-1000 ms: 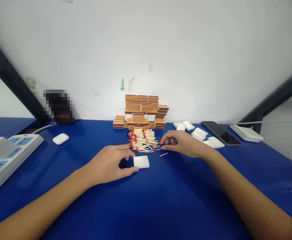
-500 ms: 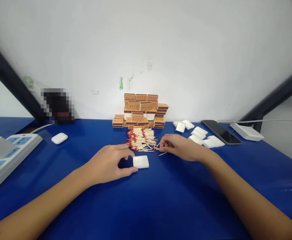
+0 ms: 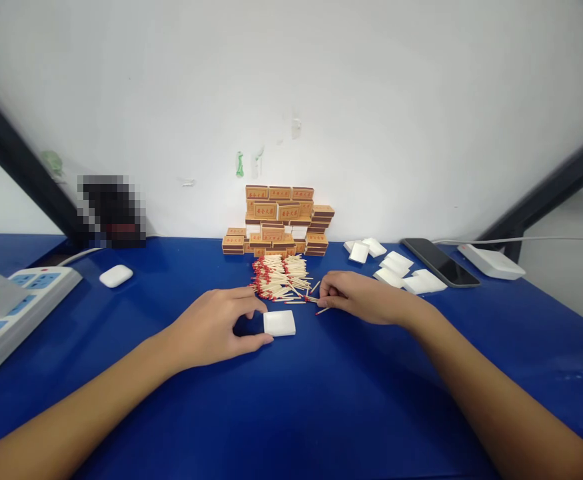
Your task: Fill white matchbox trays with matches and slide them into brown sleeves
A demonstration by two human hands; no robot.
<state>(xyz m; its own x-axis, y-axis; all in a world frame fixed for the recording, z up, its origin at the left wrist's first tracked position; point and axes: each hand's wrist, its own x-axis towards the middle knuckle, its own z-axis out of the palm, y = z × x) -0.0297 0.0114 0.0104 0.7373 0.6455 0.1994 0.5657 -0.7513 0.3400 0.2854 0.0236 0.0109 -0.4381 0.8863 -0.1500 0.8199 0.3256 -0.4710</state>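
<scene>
My left hand (image 3: 221, 328) curves around the left end of a white matchbox tray (image 3: 280, 323), thumb and index finger at its two left corners. The tray lies flat on the blue table. To its right, my right hand (image 3: 354, 298) is closed in a pinch on a few matches (image 3: 312, 299), their red heads pointing left toward the pile. The pile of red-tipped matches (image 3: 278, 277) lies just behind the tray. One loose match (image 3: 322, 311) rests under my right fingers. How many matches are in the pinch is hidden.
Stacked matchboxes (image 3: 278, 223) stand against the wall behind the pile. Several white trays (image 3: 394, 267) lie at right, beside a dark phone (image 3: 441, 262) and a white box (image 3: 491, 261) with a cable. At left are a power strip (image 3: 46, 300) and a white case (image 3: 116, 276).
My right hand's pinched matches have shifted slightly away from the pile's edge. My left hand stays at the tray. The whole view has moved a little.
</scene>
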